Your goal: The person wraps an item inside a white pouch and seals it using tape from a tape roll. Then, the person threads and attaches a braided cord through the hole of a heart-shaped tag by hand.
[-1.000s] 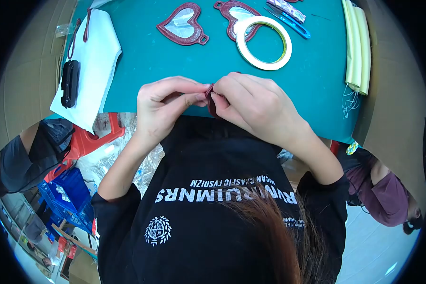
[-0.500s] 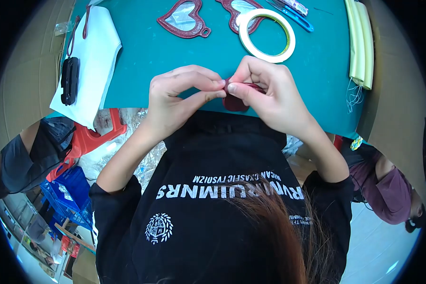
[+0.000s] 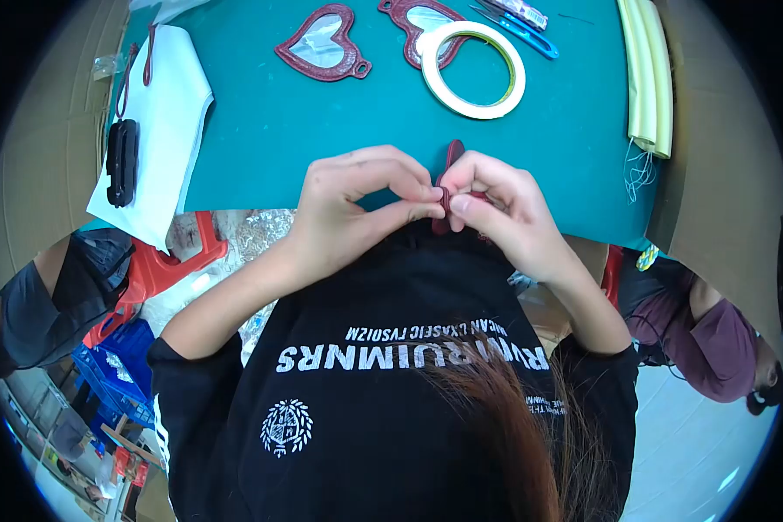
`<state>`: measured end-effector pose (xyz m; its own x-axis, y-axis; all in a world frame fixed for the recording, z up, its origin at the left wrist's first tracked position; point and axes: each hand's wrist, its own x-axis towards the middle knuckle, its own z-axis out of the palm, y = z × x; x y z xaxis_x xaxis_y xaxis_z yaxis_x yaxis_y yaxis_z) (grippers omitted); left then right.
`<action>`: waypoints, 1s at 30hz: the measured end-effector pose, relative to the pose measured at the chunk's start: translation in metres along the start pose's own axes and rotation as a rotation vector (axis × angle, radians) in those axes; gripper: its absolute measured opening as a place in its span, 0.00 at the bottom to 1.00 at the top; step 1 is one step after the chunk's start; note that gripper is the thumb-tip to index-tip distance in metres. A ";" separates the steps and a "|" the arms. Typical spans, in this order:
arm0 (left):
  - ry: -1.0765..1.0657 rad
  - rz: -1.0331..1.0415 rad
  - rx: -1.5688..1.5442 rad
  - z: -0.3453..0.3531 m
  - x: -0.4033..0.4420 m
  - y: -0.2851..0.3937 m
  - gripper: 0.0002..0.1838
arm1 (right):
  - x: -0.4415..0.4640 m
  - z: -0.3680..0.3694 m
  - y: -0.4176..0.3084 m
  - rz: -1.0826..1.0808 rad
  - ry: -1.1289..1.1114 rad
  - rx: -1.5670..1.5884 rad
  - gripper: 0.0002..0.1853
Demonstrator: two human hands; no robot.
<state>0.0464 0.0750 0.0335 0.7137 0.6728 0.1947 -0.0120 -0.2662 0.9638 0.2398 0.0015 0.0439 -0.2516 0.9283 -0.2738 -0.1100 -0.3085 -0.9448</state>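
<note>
Just in front of my body, over the table's near edge, a small dark red leather-like piece is held between my two hands. My left hand is closed in a pinch, its thumb and fingertips at the piece's left edge. From the other side, my right hand grips it with thumb and curled fingers, which hide much of it. The piece stands nearly edge-on, one rounded end poking up past the right fingers. Beyond lie a dark red heart-shaped frame with a clear window and a second heart frame.
A tape roll overlaps the second heart. Blue-handled scissors lie behind it. At right are yellow rolls with loose strings; at left, white sheets under a black case. People sit on both sides.
Both hands have come nearer my body and slightly right with the red piece. It has turned so one end now points up and away. The table view has shifted slightly left.
</note>
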 end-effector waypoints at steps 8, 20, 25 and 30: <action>0.103 -0.169 -0.098 0.009 -0.018 -0.007 0.07 | -0.003 0.004 -0.002 -0.277 0.091 -0.571 0.04; 0.024 -0.255 -0.160 0.000 -0.011 0.001 0.06 | -0.006 0.016 0.005 -0.315 0.153 -0.610 0.04; -0.009 -0.168 -0.125 -0.006 -0.003 -0.010 0.07 | 0.011 -0.002 -0.008 0.286 -0.040 0.092 0.09; -0.040 -0.205 -0.119 -0.007 -0.004 -0.009 0.08 | 0.015 -0.003 0.002 0.091 -0.105 -0.040 0.10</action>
<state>0.0391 0.0798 0.0252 0.7368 0.6760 -0.0120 0.0547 -0.0420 0.9976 0.2392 0.0155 0.0377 -0.3586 0.8692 -0.3404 -0.0438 -0.3800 -0.9240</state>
